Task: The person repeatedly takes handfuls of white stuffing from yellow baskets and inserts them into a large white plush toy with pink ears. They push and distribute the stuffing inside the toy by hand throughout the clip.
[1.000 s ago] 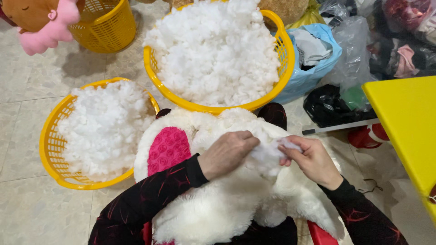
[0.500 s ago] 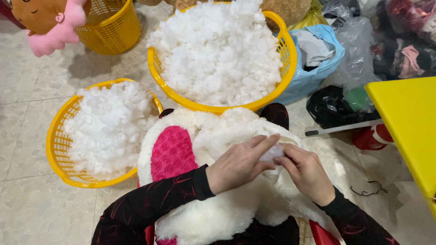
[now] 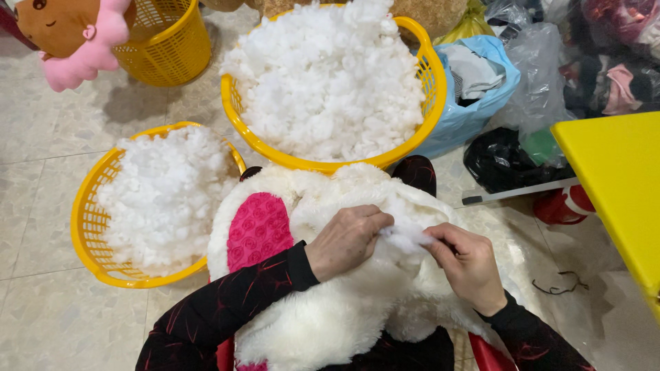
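Note:
A white plush toy (image 3: 330,323) with a pink patch (image 3: 260,230) lies across my lap. My left hand (image 3: 347,239) grips the toy's furry skin near an opening in its middle. My right hand (image 3: 467,264) pinches a tuft of white stuffing (image 3: 407,237) at that opening, fingertips close to my left hand. Both arms wear black sleeves with red streaks.
A large yellow basket (image 3: 419,130) heaped with white stuffing stands just ahead; a smaller yellow basket (image 3: 86,233) of stuffing stands at my left. A third yellow basket (image 3: 165,48) and a brown-pink plush (image 3: 65,34) are far left. Bags (image 3: 474,96) and a yellow table (image 3: 615,185) are on the right.
My hands drew together over the toy's opening, then parted slightly. My right hand now pinches a tuft of stuffing at the opening. The view has shifted a little.

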